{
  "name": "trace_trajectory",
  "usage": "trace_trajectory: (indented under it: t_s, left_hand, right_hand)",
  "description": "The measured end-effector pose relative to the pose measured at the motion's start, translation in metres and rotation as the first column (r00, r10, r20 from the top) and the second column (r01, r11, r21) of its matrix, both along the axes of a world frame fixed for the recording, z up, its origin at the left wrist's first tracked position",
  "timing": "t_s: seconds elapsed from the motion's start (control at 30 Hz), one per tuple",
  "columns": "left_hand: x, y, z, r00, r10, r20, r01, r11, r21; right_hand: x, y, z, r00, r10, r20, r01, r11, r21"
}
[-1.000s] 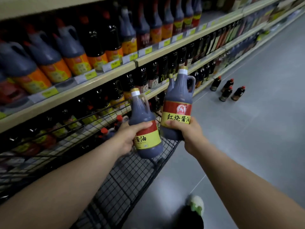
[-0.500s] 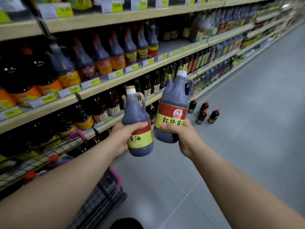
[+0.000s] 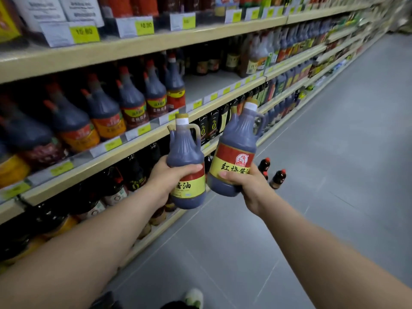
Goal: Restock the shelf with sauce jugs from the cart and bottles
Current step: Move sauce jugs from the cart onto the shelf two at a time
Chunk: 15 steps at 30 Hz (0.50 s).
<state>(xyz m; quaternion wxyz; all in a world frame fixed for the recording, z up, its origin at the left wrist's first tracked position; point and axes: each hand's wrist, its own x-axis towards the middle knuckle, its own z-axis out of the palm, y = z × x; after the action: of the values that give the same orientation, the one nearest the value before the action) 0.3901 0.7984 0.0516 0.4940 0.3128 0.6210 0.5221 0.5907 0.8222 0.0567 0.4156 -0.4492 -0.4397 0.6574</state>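
Both sauce jugs sit higher against the shelving than a moment ago, and the cart that showed at the lower left is now out of view, with an upper row of goods showing at the top instead. The left jug [image 3: 186,161] stands nearly upright in the air, white-and-gold cap on top and handle facing right. The right jug [image 3: 236,152] is just beside it and leans with its cap toward the right. Whether their lower bodies touch cannot be told.

The left hand [image 3: 166,178] wraps the left jug's middle from the left side, thumb lying across the front just above the yellow label. The right hand [image 3: 250,186] grips the right jug low on its body from the right and below, thumb pressed on the yellow band of the label.

Behind and above the two caps runs the middle shelf [image 3: 214,86], which has a bare stretch there. To the left of that stretch stand red-capped jugs [image 3: 133,101], and yellow price tags [image 3: 197,104] line the shelf's front edge.

The small bottles [image 3: 277,178] stand on the grey floor [image 3: 334,175] just beyond the right hand. Fewer show than before, the jug and hand hiding some. A shoe [image 3: 194,296] shows at the bottom edge.
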Motion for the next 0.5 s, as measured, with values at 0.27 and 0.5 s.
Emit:
trace_trajectory:
  t_s: [0.27,0.5]
  left_hand:
    - [0.018,0.112,0.015,0.993,0.026,-0.116,-0.016,0.996,0.086]
    - [0.055,0.192,0.015,0.962,0.174,-0.210,-0.153,0.982,0.109]
  right_hand:
    - [0.013,0.118,0.000,0.999,-0.013,-0.035,0.014,0.999,0.037]
    - [0.041,0.222,-0.010,0.997,0.065,-0.039,-0.065,0.998,0.001]
